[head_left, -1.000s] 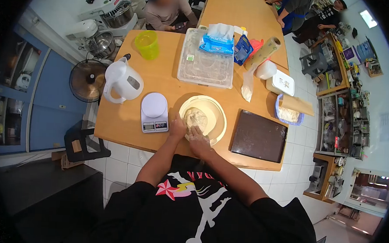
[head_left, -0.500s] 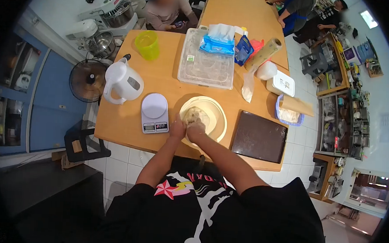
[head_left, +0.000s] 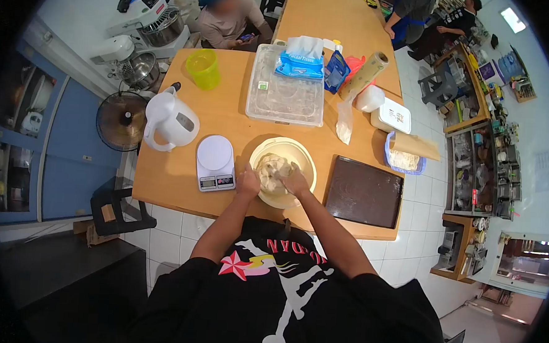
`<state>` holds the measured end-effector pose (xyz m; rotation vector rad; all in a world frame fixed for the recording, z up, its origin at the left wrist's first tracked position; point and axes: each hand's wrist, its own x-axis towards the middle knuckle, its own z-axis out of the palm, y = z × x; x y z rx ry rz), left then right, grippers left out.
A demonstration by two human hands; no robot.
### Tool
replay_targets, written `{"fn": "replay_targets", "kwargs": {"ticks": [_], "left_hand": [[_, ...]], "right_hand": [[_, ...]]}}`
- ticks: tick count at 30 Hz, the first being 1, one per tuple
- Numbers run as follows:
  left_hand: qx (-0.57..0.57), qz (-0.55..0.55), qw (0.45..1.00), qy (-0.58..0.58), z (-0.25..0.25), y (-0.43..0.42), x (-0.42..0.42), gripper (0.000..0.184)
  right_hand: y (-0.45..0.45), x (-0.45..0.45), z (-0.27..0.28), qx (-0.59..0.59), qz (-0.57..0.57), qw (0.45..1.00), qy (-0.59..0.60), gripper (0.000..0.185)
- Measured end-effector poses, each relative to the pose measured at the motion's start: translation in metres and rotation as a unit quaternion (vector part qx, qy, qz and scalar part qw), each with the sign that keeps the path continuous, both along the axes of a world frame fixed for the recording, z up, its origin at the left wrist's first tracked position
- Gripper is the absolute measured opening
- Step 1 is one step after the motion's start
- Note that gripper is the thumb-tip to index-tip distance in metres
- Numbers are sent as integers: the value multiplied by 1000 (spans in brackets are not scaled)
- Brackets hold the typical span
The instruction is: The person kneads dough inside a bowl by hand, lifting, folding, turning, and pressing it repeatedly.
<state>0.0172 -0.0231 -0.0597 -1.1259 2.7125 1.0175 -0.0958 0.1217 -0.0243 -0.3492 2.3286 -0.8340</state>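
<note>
The left hand (head_left: 248,182) grips the bowl (head_left: 308,163), fingers curled at its rim; the right hand (head_left: 294,180), partly open, touches the dough (head_left: 270,170) inside. A scale (head_left: 215,153) lies left.

"Facial Tissue" stands in white on the blue tissue pack (head_left: 300,66). Red capitals across the black T-shirt (head_left: 289,303) read "RDAN", the end letters bent by folds. Marks on the white tub lid (head_left: 395,116), the clear box's sticker (head_left: 263,86) and the kitchen scale's display (head_left: 208,183) are too small to read.
</note>
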Motion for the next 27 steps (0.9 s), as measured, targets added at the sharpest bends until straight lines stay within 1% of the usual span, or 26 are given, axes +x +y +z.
{"fn": "replay_targets", "kwargs": {"ticks": [3, 4, 5, 7, 10, 13, 14, 15, 16, 17, 19, 20, 21, 22, 23, 25, 26, 27], "left_hand": [[-6, 2, 1000, 16, 3, 0, -1, 43], [-2, 1, 1000, 12, 3, -1, -1, 42], [1, 0, 1000, 8, 3, -2, -1, 40], [-8, 7, 1000, 29, 7, -1, -1, 39], [-16, 12, 999, 38, 7, 2, -2, 40], [-18, -2, 998, 63, -4, 1, -1, 40], [-19, -9, 997, 76, -9, 0, 0, 40], [-17, -6, 997, 73, -3, 0, 1, 40], [-15, -2, 997, 70, 5, 1, 1, 40], [-13, 1, 998, 68, 9, 2, 0, 40], [-15, 20, 999, 24, 6, 2, -2, 43], [-17, 30, 999, 2, 5, 1, -4, 44], [6, 38, 999, -28, 7, -1, -6, 47], [29, 44, 997, -56, 14, -5, -10, 50], [51, 50, 994, -86, 20, -7, -11, 54], [-94, 84, 992, 19, 32, -4, -12, 60], [-165, 101, 979, 71, 38, -1, -14, 63], [-14, 130, 988, 88, 55, 0, -20, 65]], "right_hand": [[-17, 4, -28, 67, 27, 995, 63, 108], [-19, 2, -40, 39, 29, 997, 68, 109], [-20, -2, -52, 39, 23, 998, 43, 105], [-23, -7, -55, 42, 7, 999, -7, 97], [-26, -3, -45, 4, -62, 998, -11, 76], [-22, -3, -35, -40, -91, 992, -81, 70], [-23, -2, -52, -76, -114, 988, -72, 61], [-21, -3, -98, -111, -137, 982, -62, 53], [-19, -4, -124, -145, -160, 975, -51, 46], [-16, -2, -106, -161, -163, 972, -59, 46], [-7, 6, -30, -192, -170, 964, -74, 46], [-6, 9, -7, -152, -116, 981, 32, 46], [-3, 13, 11, -109, -62, 983, 138, 46], [1, 14, 20, -64, -7, 968, 243, 46], [5, 14, 25, -65, 12, 959, 275, 49], [11, 12, 33, -68, 48, 937, 339, 54], [13, 14, 36, -78, 50, 932, 350, 51], [13, 16, 46, -89, 53, 927, 360, 48]]}}
